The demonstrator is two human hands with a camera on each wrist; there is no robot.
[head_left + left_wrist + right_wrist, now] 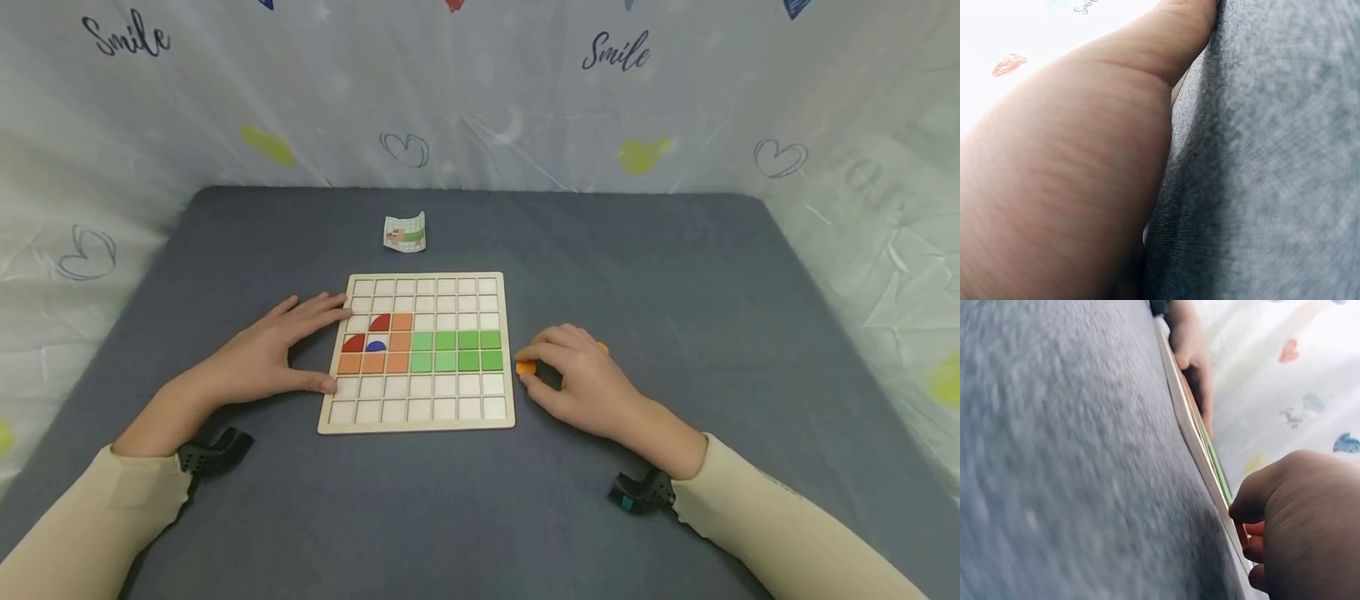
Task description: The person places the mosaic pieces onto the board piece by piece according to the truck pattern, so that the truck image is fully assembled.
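Note:
A pale wooden grid board (pixel 420 427) lies flat on the table, partly filled with orange, light green, darker green and red-and-white tiles, plus one with a blue half-circle. My left hand (pixel 258 354) is spread at its left side, fingertips and thumb touching the edge. Just off the right edge, my right hand (pixel 592 379) pinches a small orange tile (pixel 526 367) between thumb and fingers. Another bit of orange (pixel 602 347) shows behind that hand, mostly hidden. The right wrist view shows the pinching hand (pixel 1310 519) close beside the board's edge.
Beyond the board lies a small curled picture card (pixel 405 233) with a green and orange pattern on a grid. A dark grey cloth covers the table (pixel 480 517). White printed sheeting (pixel 510 100) hangs behind and at the sides.

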